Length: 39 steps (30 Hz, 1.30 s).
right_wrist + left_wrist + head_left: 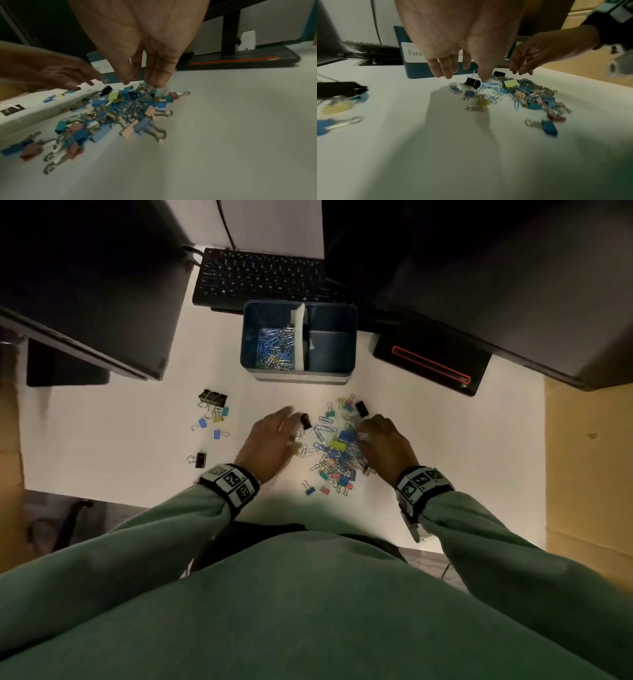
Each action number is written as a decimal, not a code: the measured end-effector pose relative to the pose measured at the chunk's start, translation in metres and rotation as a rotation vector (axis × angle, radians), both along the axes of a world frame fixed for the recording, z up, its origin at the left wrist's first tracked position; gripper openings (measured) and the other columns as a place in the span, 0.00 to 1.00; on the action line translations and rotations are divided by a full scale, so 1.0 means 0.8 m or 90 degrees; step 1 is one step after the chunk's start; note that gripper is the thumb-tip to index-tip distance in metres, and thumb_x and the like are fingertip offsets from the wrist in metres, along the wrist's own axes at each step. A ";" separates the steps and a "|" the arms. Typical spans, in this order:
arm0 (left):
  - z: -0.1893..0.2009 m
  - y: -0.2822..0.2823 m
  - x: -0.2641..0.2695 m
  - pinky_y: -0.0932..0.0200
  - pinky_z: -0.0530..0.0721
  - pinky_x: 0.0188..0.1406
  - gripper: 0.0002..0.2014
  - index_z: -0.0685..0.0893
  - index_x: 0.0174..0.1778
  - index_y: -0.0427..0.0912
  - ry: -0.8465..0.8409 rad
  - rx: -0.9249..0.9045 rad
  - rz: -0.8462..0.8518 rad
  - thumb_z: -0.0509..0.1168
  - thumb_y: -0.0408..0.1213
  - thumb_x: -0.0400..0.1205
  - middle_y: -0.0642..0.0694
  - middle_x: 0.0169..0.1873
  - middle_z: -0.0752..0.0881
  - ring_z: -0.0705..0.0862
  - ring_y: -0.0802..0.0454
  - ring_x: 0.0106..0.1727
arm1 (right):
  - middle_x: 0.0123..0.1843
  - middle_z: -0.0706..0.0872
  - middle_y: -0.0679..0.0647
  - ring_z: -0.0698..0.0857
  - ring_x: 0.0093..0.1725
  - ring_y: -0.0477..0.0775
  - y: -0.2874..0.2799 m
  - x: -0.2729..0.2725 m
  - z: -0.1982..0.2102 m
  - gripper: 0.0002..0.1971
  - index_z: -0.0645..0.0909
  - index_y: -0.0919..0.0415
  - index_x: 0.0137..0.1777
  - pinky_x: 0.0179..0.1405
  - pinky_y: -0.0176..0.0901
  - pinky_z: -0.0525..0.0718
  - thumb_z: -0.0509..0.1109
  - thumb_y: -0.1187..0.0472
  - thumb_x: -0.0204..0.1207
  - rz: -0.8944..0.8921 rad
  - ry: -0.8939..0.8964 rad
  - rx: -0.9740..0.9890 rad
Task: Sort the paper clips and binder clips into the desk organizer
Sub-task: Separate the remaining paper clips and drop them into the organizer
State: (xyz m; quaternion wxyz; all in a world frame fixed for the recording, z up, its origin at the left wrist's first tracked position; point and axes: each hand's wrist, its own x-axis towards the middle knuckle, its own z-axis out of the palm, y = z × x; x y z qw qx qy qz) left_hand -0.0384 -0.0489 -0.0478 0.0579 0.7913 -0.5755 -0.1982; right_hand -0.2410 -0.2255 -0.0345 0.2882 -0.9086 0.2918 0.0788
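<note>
A blue desk organizer [352,344] stands at the back; its left compartment holds paper clips [275,349], and the right one looks bare. A mixed pile of paper clips and coloured binder clips [337,450] lies between my hands. My left hand [296,426] hovers at the pile's left edge with fingers straight; its thumb [483,79] touches blue paper clips beside a black binder clip [472,82]. My right hand [142,82] reaches down at the pile's right side. Its straight fingertips [158,79] touch silver clips, with the thumb held apart.
Several binder clips [212,414] lie in a separate group at the left, one black clip [200,460] nearer me. A keyboard [260,277] sits behind the organizer. A monitor base with a red line [431,364] stands at the right, dark monitors overhead.
</note>
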 end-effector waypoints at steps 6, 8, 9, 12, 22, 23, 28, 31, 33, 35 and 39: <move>0.001 -0.073 -0.014 0.47 0.76 0.51 0.16 0.80 0.59 0.40 -0.020 0.021 0.072 0.68 0.45 0.79 0.38 0.51 0.81 0.81 0.37 0.51 | 0.67 0.77 0.60 0.78 0.64 0.63 0.021 0.046 0.005 0.15 0.77 0.59 0.65 0.57 0.57 0.83 0.66 0.56 0.80 0.074 0.086 0.029; -0.002 -0.072 -0.008 0.48 0.80 0.50 0.13 0.82 0.55 0.39 0.044 -0.013 0.110 0.69 0.43 0.79 0.38 0.49 0.82 0.82 0.38 0.48 | 0.65 0.78 0.61 0.78 0.63 0.63 0.017 0.046 -0.003 0.12 0.78 0.61 0.62 0.55 0.57 0.84 0.67 0.61 0.79 0.086 0.101 -0.008; -0.001 -0.070 -0.002 0.50 0.82 0.49 0.13 0.82 0.54 0.41 0.089 -0.038 0.138 0.69 0.44 0.79 0.39 0.49 0.82 0.82 0.40 0.48 | 0.66 0.78 0.62 0.78 0.64 0.63 0.011 0.039 -0.005 0.12 0.78 0.62 0.61 0.55 0.56 0.85 0.68 0.63 0.79 0.080 0.099 -0.012; 0.010 -0.056 0.028 0.52 0.85 0.48 0.14 0.83 0.56 0.45 0.149 -0.107 0.235 0.68 0.49 0.80 0.42 0.51 0.84 0.84 0.45 0.47 | 0.62 0.80 0.63 0.79 0.59 0.64 -0.009 0.017 -0.006 0.09 0.80 0.63 0.57 0.50 0.54 0.81 0.65 0.63 0.79 0.078 0.092 -0.043; 0.016 -0.026 0.034 0.48 0.77 0.48 0.15 0.81 0.51 0.41 -0.012 -0.051 0.179 0.74 0.45 0.75 0.40 0.46 0.84 0.80 0.41 0.46 | 0.61 0.80 0.61 0.83 0.55 0.62 0.000 0.107 -0.005 0.15 0.76 0.60 0.65 0.52 0.49 0.81 0.67 0.59 0.80 0.007 0.027 -0.006; 0.015 -0.026 0.022 0.49 0.79 0.47 0.13 0.81 0.48 0.42 0.011 -0.039 0.150 0.74 0.45 0.75 0.42 0.43 0.85 0.81 0.43 0.44 | 0.60 0.81 0.62 0.84 0.54 0.62 0.000 0.114 -0.007 0.13 0.77 0.61 0.63 0.51 0.49 0.82 0.66 0.61 0.80 0.008 0.031 -0.016; 0.004 -0.023 -0.002 0.51 0.80 0.49 0.09 0.83 0.48 0.42 0.084 0.042 0.144 0.72 0.39 0.76 0.43 0.44 0.87 0.84 0.44 0.44 | 0.53 0.84 0.59 0.85 0.48 0.58 -0.010 0.119 -0.010 0.07 0.79 0.63 0.55 0.44 0.43 0.81 0.64 0.60 0.82 -0.084 -0.038 -0.017; 0.006 -0.020 0.003 0.52 0.82 0.49 0.08 0.83 0.48 0.43 0.126 0.000 0.154 0.72 0.38 0.76 0.45 0.43 0.86 0.85 0.46 0.43 | 0.57 0.82 0.60 0.83 0.52 0.58 -0.007 0.102 -0.012 0.09 0.78 0.62 0.59 0.47 0.48 0.84 0.65 0.60 0.81 -0.042 -0.068 -0.074; 0.009 -0.012 0.018 0.52 0.83 0.50 0.08 0.82 0.48 0.47 0.142 -0.043 0.207 0.73 0.39 0.76 0.47 0.43 0.87 0.85 0.49 0.43 | 0.60 0.81 0.61 0.83 0.56 0.59 0.004 0.092 -0.018 0.11 0.78 0.62 0.60 0.51 0.50 0.85 0.67 0.61 0.79 0.043 -0.042 -0.106; 0.011 -0.001 0.038 0.53 0.82 0.49 0.09 0.81 0.48 0.47 0.108 -0.061 0.258 0.73 0.39 0.76 0.47 0.43 0.86 0.84 0.49 0.43 | 0.66 0.79 0.63 0.79 0.66 0.62 0.017 0.085 -0.026 0.14 0.78 0.64 0.62 0.61 0.51 0.83 0.68 0.61 0.78 0.115 0.017 -0.122; 0.017 0.017 0.045 0.51 0.81 0.45 0.12 0.81 0.48 0.41 0.054 -0.037 0.177 0.74 0.42 0.75 0.43 0.43 0.83 0.80 0.47 0.43 | 0.65 0.75 0.62 0.76 0.64 0.59 0.040 0.085 -0.025 0.22 0.74 0.68 0.65 0.61 0.50 0.82 0.72 0.59 0.75 0.141 0.044 0.008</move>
